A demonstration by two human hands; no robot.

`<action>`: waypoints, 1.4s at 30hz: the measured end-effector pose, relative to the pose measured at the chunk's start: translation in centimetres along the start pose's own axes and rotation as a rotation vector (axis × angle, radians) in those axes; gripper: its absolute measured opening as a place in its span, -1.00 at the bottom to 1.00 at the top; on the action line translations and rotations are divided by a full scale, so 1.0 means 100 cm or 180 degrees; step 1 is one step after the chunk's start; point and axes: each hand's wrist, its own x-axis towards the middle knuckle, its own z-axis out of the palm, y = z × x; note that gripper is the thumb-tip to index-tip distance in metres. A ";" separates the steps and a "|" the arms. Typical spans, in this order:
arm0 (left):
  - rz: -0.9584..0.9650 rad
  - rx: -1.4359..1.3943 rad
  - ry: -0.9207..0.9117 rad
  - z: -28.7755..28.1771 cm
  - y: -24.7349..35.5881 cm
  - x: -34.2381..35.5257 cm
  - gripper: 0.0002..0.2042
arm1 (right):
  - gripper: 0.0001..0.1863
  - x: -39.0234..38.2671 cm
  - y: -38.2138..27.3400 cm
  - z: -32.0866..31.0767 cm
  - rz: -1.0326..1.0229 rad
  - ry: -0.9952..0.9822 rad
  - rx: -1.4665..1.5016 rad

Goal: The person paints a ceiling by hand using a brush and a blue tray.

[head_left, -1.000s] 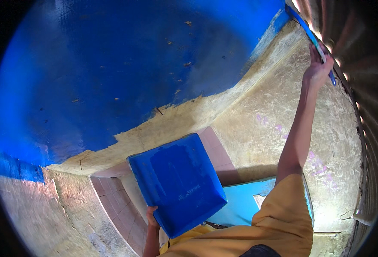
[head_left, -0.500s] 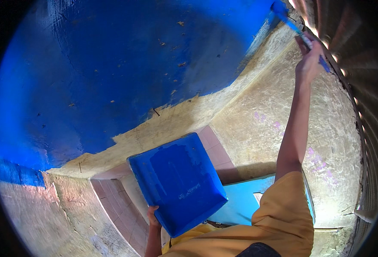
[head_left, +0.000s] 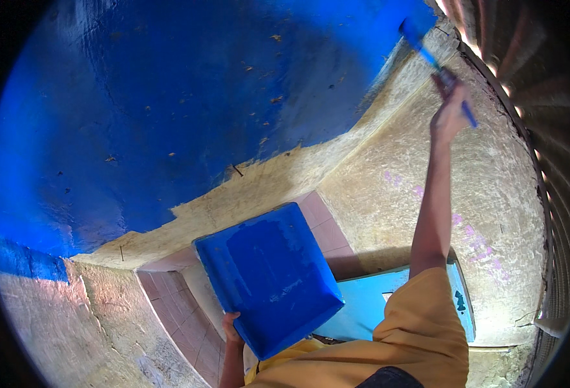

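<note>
My left hand (head_left: pixel 232 328) grips the left edge of a blue paint tray (head_left: pixel 273 275), held tilted in front of my body with wet blue paint over its inside. My right arm reaches up and to the right. In its closed fingers my right hand (head_left: pixel 452 111) has a paintbrush (head_left: pixel 431 59) with a blue-tipped handle. Motion blurs the brush head, which is at the edge of the blue-painted wall (head_left: pixel 201 116), near the upper corner. I cannot tell whether the bristles touch the wall.
An unpainted beige wall (head_left: pixel 388 155) adjoins at the right, beneath corrugated roofing (head_left: pixel 524 58). A nail (head_left: pixel 237 170) sticks out near the paint's lower edge. Below are pinkish tiles (head_left: pixel 181 317) and a light-blue panel (head_left: pixel 369 294) behind my right arm.
My right hand has moved a little down and to the left with the paintbrush, whose head has slid left along the paint edge. The tray and my left hand have hardly moved.
</note>
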 end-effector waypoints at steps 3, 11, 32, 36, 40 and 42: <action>-0.0081 -0.0102 0.0027 -0.002 -0.001 0.001 -0.42 | -0.76 -0.065 0.022 -0.018 0.0665 -0.0031 -0.0110; 0.0127 0.0103 0.0143 0.017 0.009 -0.008 -0.56 | -0.75 -0.085 0.061 -0.045 0.1605 -0.1249 -0.0841; 0.0208 0.0008 -0.0091 0.022 0.009 -0.003 -0.72 | -0.65 -0.140 0.071 -0.064 0.2272 0.0331 0.0385; 0.0316 0.0127 0.0003 0.015 0.006 -0.003 -0.60 | -0.70 -0.125 0.081 -0.055 0.2158 -0.0284 -0.0236; 0.0233 0.0130 -0.0038 0.008 0.003 0.003 -0.46 | -0.71 -0.049 0.073 -0.033 0.1616 -0.0352 -0.0272; 0.0161 0.0090 -0.0068 0.006 0.002 0.005 -0.41 | -0.68 -0.021 0.061 -0.031 0.1274 -0.0063 -0.0160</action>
